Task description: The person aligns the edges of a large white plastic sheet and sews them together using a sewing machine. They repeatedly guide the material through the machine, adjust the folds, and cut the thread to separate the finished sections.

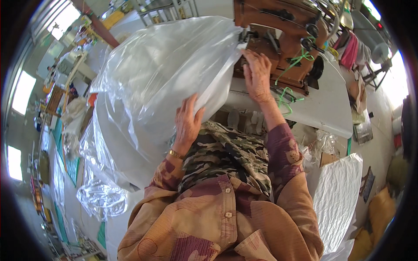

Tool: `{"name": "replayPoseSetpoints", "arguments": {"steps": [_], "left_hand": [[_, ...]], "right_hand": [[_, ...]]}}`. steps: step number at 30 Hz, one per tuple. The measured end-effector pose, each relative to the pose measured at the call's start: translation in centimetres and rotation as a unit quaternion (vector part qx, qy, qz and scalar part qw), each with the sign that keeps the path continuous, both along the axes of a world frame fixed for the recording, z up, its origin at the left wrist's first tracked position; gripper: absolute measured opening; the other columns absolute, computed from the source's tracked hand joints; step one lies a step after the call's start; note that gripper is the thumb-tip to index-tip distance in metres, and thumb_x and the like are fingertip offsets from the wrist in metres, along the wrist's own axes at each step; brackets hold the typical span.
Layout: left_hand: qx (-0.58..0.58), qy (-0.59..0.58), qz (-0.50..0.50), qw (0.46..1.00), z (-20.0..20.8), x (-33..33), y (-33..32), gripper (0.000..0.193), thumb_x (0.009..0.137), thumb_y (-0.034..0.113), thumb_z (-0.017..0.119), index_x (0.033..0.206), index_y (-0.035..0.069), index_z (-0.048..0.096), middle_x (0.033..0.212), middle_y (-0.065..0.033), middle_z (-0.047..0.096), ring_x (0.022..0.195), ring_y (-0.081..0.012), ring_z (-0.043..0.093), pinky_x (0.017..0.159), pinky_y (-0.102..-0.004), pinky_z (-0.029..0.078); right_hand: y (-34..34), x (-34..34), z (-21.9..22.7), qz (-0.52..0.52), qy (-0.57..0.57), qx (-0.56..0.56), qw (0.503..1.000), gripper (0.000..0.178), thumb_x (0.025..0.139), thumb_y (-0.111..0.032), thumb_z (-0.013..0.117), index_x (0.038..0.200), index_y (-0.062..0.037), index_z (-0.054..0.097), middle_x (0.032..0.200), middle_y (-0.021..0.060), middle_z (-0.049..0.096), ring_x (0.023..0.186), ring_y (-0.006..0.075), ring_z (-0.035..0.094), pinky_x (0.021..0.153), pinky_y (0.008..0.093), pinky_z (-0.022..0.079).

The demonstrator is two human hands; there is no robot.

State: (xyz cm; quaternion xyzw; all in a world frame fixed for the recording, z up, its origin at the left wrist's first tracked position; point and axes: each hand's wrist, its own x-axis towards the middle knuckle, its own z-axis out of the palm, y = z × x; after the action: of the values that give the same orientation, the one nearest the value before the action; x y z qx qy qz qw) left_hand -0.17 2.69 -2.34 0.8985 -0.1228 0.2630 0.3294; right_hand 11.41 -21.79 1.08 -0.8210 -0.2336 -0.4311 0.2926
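A large sheet of clear, shiny plastic [152,65] spreads over the table on the left and narrows to the sewing machine's metal foot [244,37]. On its near edge lies my left hand [187,124], open, with fingers stretched out and thumb apart. My right hand [257,76] is beside the foot; its fingertips touch the sheet's edge. Those fingers are slightly bent and the thumb stands away from them. The brown sewing machine [278,56] fills the upper right of my work area. Whether the foot presses on the plastic is too small to tell.
Green string [285,102] hangs from the machine onto the white table [322,115]. Crumpled plastic [102,195] lies at lower left. White quilted material [337,200] sits by my right side. A metal rack [165,8] stands beyond the sheet, and pink cloth [349,50] hangs far right.
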Motion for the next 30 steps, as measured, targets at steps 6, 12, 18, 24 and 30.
{"name": "replayPoseSetpoints", "arguments": {"steps": [6, 12, 18, 24, 30], "left_hand": [[0.052, 0.059, 0.046, 0.996, -8.4, -4.6, 7.9, 0.024, 0.091, 0.02, 0.067, 0.11, 0.004, 0.066, 0.104, -0.0116, 0.068, 0.097, -0.0315, 0.063, 0.097, -0.0432, 0.04], [-0.032, 0.073, 0.027, 0.996, -9.1, -5.9, 10.4, 0.014, 0.088, 0.016, 0.068, 0.086, 0.002, 0.067, 0.087, -0.01, 0.066, 0.086, -0.0318, 0.062, 0.092, -0.041, 0.042], [0.04, -0.042, -0.121, 0.991, 6.5, -14.2, 9.9, 0.01, 0.088, 0.014, 0.066, 0.083, 0.005, 0.066, 0.075, -0.0062, 0.057, 0.075, -0.0239, 0.059, 0.09, -0.0401, 0.045], [0.237, -0.015, -0.223, 0.945, 6.9, -16.7, 6.0, 0.016, 0.082, 0.008, 0.063, 0.097, 0.001, 0.068, 0.083, -0.0041, 0.054, 0.077, -0.0187, 0.06, 0.096, -0.0427, 0.042], [0.085, 0.076, -0.226, 0.968, 1.7, -15.9, 3.1, 0.01, 0.085, 0.009, 0.068, 0.092, 0.003, 0.063, 0.083, -0.0108, 0.059, 0.077, -0.0306, 0.062, 0.083, -0.0409, 0.048]], "right_hand": [[0.4, -3.1, -1.2, -0.001, -0.062, -0.035, 0.997, 0.042, 0.091, -0.006, 0.06, 0.133, -0.0063, 0.056, 0.129, 0.0136, 0.061, 0.121, 0.0314, 0.054, 0.108, 0.0504, 0.033], [6.4, -12.0, -6.1, 0.096, 0.059, -0.052, 0.992, 0.024, 0.087, -0.004, 0.065, 0.11, -0.0058, 0.063, 0.109, 0.0121, 0.064, 0.103, 0.0327, 0.058, 0.094, 0.0466, 0.043], [10.0, -19.3, -4.4, 0.326, 0.391, 0.158, 0.846, 0.029, 0.101, -0.028, 0.059, 0.106, -0.0007, 0.066, 0.1, 0.0101, 0.069, 0.099, 0.0272, 0.064, 0.096, 0.0402, 0.046], [11.2, -23.8, -3.6, 0.465, 0.456, 0.381, 0.656, 0.045, 0.1, -0.034, 0.063, 0.125, 0.0032, 0.058, 0.115, 0.0082, 0.067, 0.107, 0.0171, 0.06, 0.097, 0.0348, 0.048], [9.7, -26.1, -7.0, 0.33, 0.568, 0.446, 0.607, 0.042, 0.101, -0.025, 0.061, 0.129, 0.0045, 0.051, 0.115, 0.0139, 0.066, 0.103, 0.0178, 0.064, 0.096, 0.0347, 0.051]]}}
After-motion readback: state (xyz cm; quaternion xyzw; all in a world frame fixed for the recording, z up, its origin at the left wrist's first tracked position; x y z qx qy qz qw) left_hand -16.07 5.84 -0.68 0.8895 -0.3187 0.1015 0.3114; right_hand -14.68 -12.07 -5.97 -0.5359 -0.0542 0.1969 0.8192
